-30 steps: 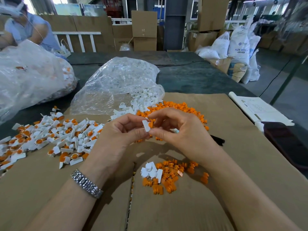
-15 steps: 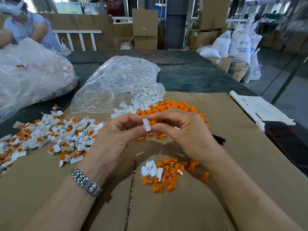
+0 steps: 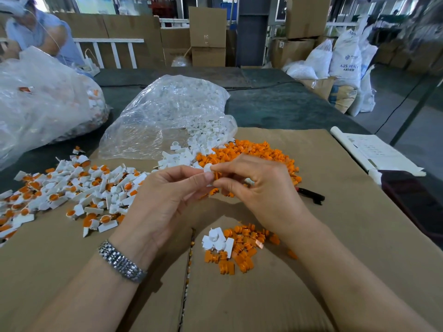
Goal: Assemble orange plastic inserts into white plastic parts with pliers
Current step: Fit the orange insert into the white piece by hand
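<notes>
Together, hands pinch white part (insert too) —

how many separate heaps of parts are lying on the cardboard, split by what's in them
Finished white-and-orange parts: 1 heap
Orange inserts only: 1 heap
Loose white parts only: 1 heap, spilling from the clear bag
Mixed white parts and orange inserts: 1 small heap
Total: 4 heaps
</notes>
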